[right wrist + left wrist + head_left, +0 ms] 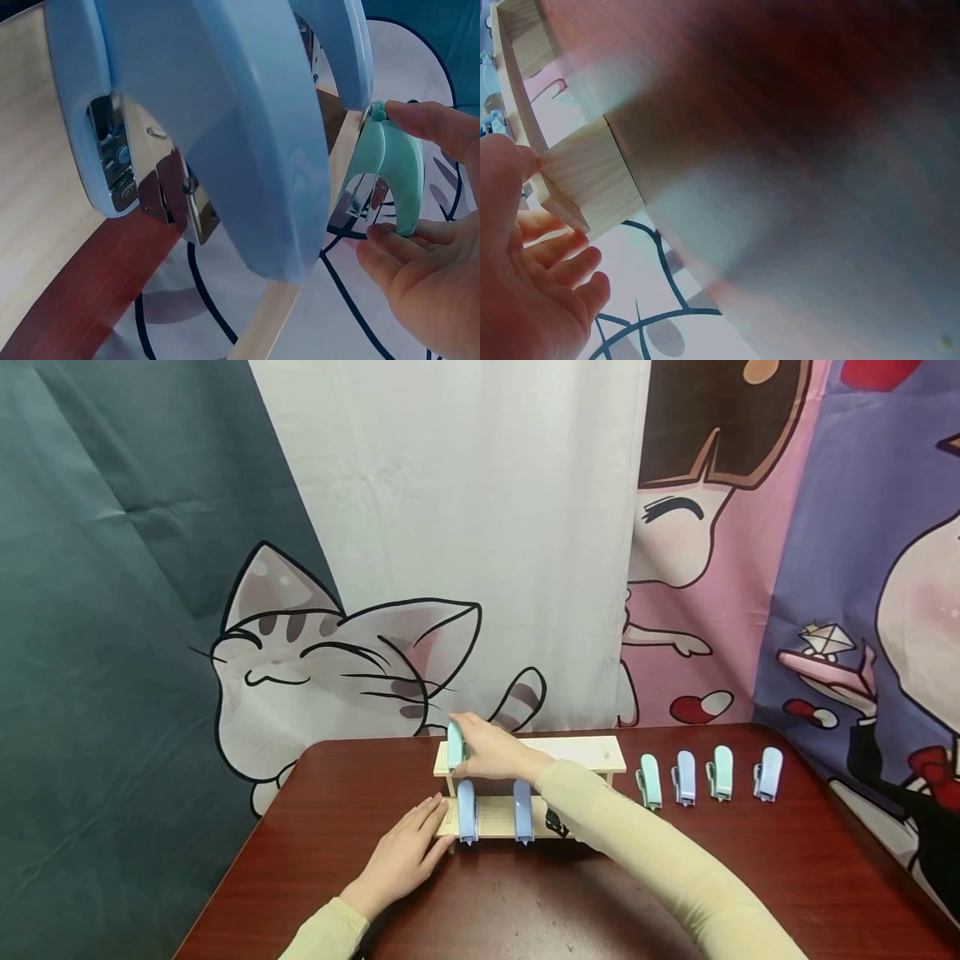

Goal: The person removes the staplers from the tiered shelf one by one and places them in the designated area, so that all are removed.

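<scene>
"Where's that green stapler (455,745)?"
"At the left end of the upper shelf (577,748), pinched in the right hand's (491,750) fingers."
"And the left hand (401,852)?"
"Fingers extended against the lower shelf's (495,818) left edge, probably steadying the rack (615,768)."

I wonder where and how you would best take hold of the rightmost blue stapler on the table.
I'd probably grip the rightmost blue stapler across the middle of its long, rounded body, pinching opposite long sides, coming from above and slightly right. It lies lengthwise away from the viewer, its right side faces bare table, and a mint-green stapler neighbours it on the left.
</scene>
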`<state>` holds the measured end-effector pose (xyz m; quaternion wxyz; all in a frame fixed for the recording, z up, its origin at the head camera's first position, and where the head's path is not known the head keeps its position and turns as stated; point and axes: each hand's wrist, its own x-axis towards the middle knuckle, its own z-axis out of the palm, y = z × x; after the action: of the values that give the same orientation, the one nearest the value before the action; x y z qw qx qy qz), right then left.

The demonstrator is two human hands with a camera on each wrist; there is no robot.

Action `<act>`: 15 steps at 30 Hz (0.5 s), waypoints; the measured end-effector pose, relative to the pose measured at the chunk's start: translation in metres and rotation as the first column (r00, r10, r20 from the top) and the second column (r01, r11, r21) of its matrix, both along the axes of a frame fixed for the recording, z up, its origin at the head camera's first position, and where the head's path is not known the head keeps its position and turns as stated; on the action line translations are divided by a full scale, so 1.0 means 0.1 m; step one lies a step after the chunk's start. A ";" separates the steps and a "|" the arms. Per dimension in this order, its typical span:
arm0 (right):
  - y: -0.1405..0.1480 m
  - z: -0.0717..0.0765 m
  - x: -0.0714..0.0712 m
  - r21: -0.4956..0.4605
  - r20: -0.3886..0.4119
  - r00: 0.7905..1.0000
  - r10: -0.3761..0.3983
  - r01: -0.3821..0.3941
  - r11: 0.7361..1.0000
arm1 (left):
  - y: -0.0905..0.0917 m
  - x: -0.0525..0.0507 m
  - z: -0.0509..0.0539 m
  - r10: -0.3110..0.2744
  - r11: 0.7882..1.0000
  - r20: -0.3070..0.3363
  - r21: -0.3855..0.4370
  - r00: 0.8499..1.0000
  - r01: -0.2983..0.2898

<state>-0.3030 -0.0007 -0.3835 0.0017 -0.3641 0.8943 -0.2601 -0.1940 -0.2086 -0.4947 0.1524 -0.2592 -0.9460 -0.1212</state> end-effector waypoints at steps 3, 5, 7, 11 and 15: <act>0.05 0.01 -0.02 -0.029 0.009 1.000 -0.004 0.005 1.000 | 0.00 -0.01 0.00 -0.006 1.000 -0.001 0.001 1.000 0.006; 0.08 0.01 -0.03 -0.043 0.014 1.000 -0.010 0.011 0.999 | 0.00 -0.01 0.00 -0.008 1.000 -0.002 0.000 1.000 0.008; 0.12 0.02 -0.05 -0.050 0.013 1.000 -0.020 0.020 0.999 | 0.00 -0.01 0.00 -0.005 1.000 0.000 0.001 1.000 0.005; 0.22 0.03 -0.08 -0.049 0.009 0.999 -0.041 0.041 0.998 | 0.01 0.00 0.00 0.008 1.000 0.008 -0.006 1.000 -0.008; 0.35 0.06 -0.10 -0.084 0.015 0.999 -0.049 0.050 0.995 | 0.01 0.01 0.00 0.014 1.000 0.010 -0.005 1.000 -0.014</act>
<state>-0.3133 0.0339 -0.3777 -0.0142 -0.3400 0.8912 -0.3000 -0.1934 -0.2078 -0.4944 0.1479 -0.2522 -0.9489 -0.1188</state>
